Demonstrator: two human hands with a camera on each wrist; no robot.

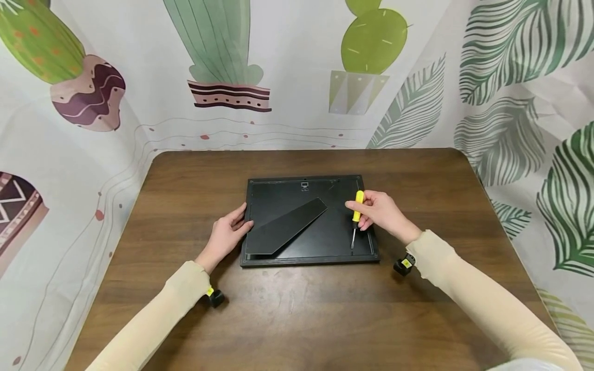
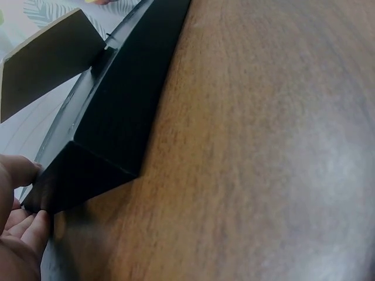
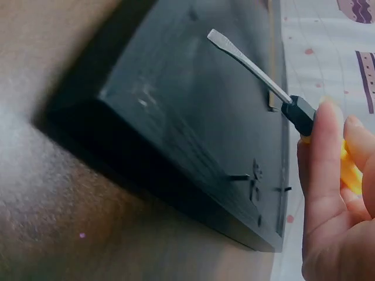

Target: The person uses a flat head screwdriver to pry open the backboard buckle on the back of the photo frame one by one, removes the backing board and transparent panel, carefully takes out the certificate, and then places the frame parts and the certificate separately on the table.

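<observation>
A black picture frame (image 1: 331,237) lies face down on the wooden table, its back showing. Its easel stand (image 1: 289,229) angles across the left half and, in the left wrist view, rises away from the back. My left hand (image 1: 226,234) grips the frame's left edge, thumb on top and fingers against the side. With the right hand (image 1: 382,211) I hold a flathead screwdriver (image 1: 358,206) by its yellow handle, over the frame's right part. The right wrist view shows the screwdriver's flat tip (image 3: 218,38) above the backing, with thin metal tabs (image 3: 239,177) standing up near the frame's edge.
The brown wooden table (image 1: 297,319) extends around the frame on all sides. Behind it hangs a white cloth (image 1: 297,129) printed with cacti and leaves. A small metal hanger (image 1: 304,185) sits at the top of the frame's back.
</observation>
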